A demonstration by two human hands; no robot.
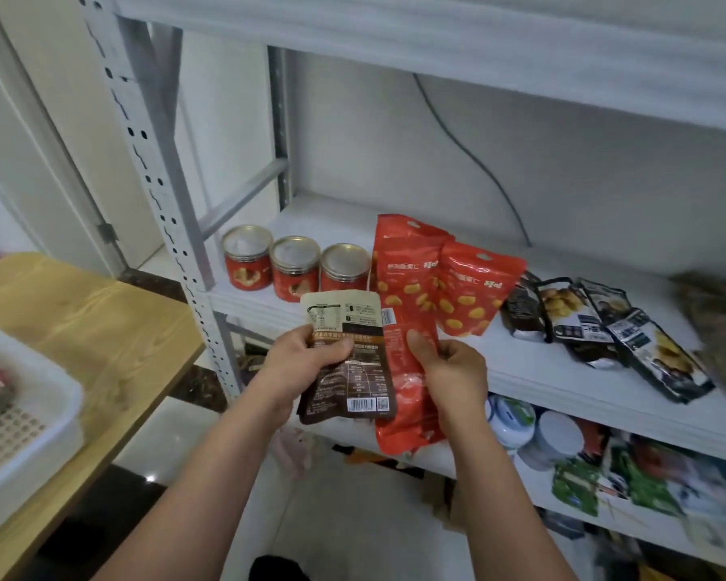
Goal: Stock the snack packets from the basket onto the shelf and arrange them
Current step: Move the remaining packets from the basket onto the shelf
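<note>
Forearms stretch side by side from the near edge toward the shelf [541, 371], both bare. The left hand [307, 362] is turned with its thumb on top, and its grip is clamped on a brown packet [353, 387], whose printed back with a barcode faces the camera. The right hand [453, 371] stands just beside it. Its grip is closed on a tall red packet [407, 287], with the thumb pressed on the front and the fingers curled behind. The brown packet overlaps the red one's left edge. Both packets are in the air, in front of the shelf edge. On the shelf stand three red cans [294, 266] at the left, a second red packet [474, 291] and, farther right, black packets [583, 320]. The white basket [38, 413] sits on the wooden counter [101, 329] at the left.
</note>
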